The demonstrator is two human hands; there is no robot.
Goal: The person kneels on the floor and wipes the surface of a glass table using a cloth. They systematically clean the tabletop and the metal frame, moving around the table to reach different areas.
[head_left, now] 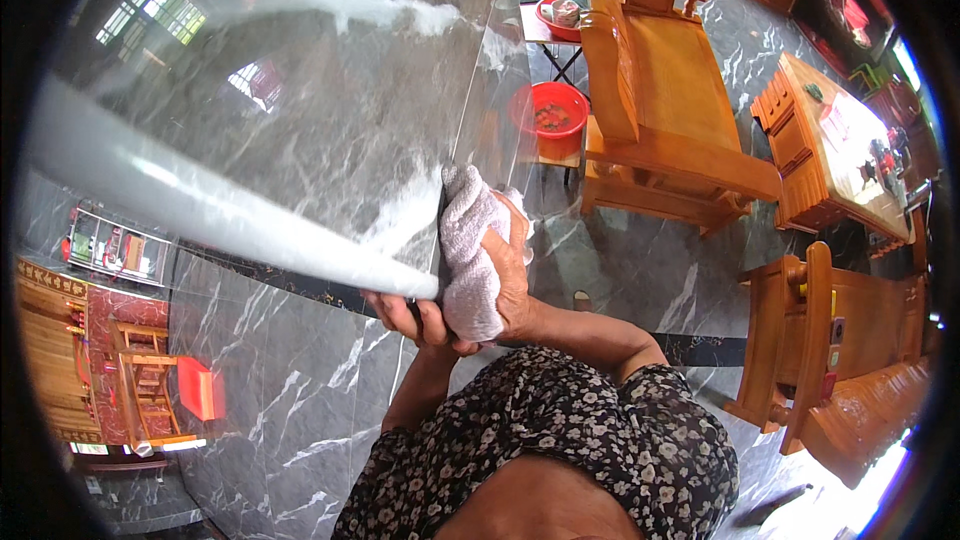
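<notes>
My right hand [508,262] grips a bunched, pale grey-pink cloth [471,262] and presses it against the narrow edge of a polished grey marble-patterned panel [337,127]. Below the cloth is my left hand [412,320], its fingers curled by the lower end of a glossy white rounded strip or pole [247,217]. Part of that hand touches the cloth's underside; whether it grips the cloth, the strip or the panel edge cannot be told. The white strip runs from the far left to the cloth. Windows are reflected in the panel.
Right of the panel stand a red basin [559,109] on a low stool, a wooden bench [667,82] and a wooden cabinet-table [847,150]. Another wooden seat [862,330] is lower right. A wooden chair [146,382] and a red stool [199,388] appear lower left.
</notes>
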